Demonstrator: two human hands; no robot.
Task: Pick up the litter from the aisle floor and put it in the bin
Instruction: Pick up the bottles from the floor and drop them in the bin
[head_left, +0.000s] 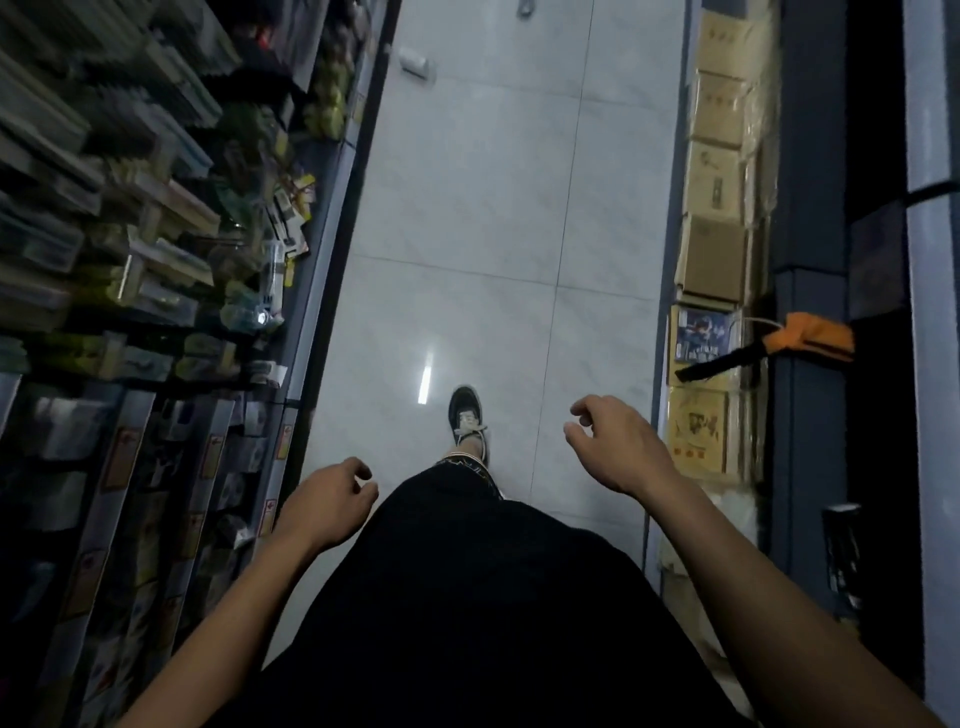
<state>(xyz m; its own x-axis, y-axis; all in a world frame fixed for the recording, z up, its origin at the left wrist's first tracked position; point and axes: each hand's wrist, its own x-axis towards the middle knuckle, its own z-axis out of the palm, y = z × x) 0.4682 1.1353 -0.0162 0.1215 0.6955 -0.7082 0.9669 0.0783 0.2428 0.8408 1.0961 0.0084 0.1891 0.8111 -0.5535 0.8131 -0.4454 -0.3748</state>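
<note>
Both hands hang out in front of the body over a pale tiled aisle floor (467, 182), and neither holds anything: the left hand (324, 506) is loosely curled with fingers bent inward, the right hand (615, 449) is half spread with thumb and fingers apart. Between them a dark sneaker (467, 418) with white laces is planted on the tiles, below black clothing. The litter lies well ahead, far up the aisle: a small pale crumpled piece (414, 62) near the foot of the left shelving (156, 234), and a smaller greyish scrap (525, 7) at the very top edge, too blurred to identify. The left shelving is packed with boxed and packaged goods, with orange-and-white price tags along the shelf edges; their print is too small and smeared to read. Along the right side stand stacked cardboard boxes (714, 171) with faint markings that cannot be made out, a blue printed box (698, 335) and a yellowish one with red characters, illegible. An orange and black tool (779, 343) hangs on the dark upright beside them.
</note>
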